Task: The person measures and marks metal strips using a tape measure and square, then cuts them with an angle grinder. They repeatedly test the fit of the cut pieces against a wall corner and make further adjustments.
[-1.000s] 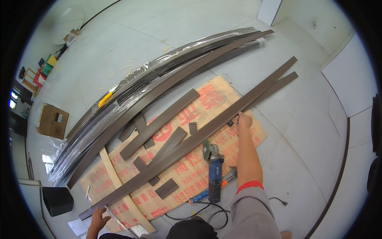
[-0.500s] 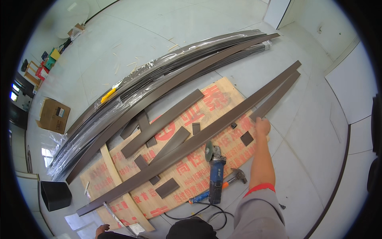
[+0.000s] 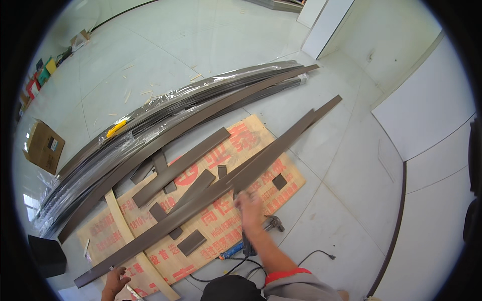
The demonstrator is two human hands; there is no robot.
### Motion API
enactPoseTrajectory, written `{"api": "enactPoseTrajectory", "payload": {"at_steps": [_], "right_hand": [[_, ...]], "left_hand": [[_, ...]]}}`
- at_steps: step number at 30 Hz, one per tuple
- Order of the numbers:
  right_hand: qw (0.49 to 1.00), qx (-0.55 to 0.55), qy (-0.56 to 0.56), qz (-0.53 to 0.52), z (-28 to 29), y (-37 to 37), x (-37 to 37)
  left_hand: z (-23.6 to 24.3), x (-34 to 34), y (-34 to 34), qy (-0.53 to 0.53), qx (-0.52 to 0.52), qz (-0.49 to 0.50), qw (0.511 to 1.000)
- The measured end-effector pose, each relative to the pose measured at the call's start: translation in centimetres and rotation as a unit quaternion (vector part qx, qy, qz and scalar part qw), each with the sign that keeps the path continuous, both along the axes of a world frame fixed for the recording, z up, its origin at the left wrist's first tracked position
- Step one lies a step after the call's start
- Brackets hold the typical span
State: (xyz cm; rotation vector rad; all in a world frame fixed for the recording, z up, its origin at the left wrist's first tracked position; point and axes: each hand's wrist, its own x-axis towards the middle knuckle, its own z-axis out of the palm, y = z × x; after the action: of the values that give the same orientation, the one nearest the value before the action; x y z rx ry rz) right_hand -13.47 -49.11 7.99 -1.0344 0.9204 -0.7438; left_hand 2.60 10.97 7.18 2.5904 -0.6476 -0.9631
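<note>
My right hand [image 3: 249, 204], blurred by motion, closes on the near end of a shorter dark brown strip [image 3: 273, 150]. This strip lies along and partly over a long dark brown strip [image 3: 150, 232], which slants across the printed board [image 3: 296, 184]. Beside the long strip's lower left end is my left hand [image 3: 115, 282], its fingers apart and holding nothing. Under my right forearm, the angle grinder [image 3: 247, 247] is mostly hidden. A claw hammer [image 3: 274, 223] shows its head just right of the forearm.
Several short cut pieces, one a dark square [image 3: 279, 181], lie on the board with another brown strip [image 3: 183, 168]. Beyond it is a plastic-wrapped bundle of strips [image 3: 170, 108] with a yellow cutter [image 3: 116, 129]. A cardboard box [image 3: 45, 146], black bin [image 3: 47, 256] and cable plug [image 3: 331, 256] are around.
My right hand has drawn the shorter strip down and left, over the long strip. My left hand has come further into view beside the long strip's end. The view has shifted.
</note>
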Motion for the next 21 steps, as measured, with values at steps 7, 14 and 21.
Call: {"api": "enactPoseTrajectory", "payload": {"at_steps": [7,14,21], "right_hand": [[0.965,0.178,0.016,0.194,-6.0,12.1,3.4],[0.911,-0.199,0.196,0.302,-6.6,16.0,7.5],[0.514,-0.651,0.331,0.450,-5.9,9.1,9.2]], "left_hand": [[-3.2,0.5,-0.6,0.006,-0.054,-0.074,0.996],[-1.3,-2.8,0.7,0.067,-0.078,0.006,0.995],[-2.9,-9.3,6.1,0.043,-0.107,0.097,0.989]]}}
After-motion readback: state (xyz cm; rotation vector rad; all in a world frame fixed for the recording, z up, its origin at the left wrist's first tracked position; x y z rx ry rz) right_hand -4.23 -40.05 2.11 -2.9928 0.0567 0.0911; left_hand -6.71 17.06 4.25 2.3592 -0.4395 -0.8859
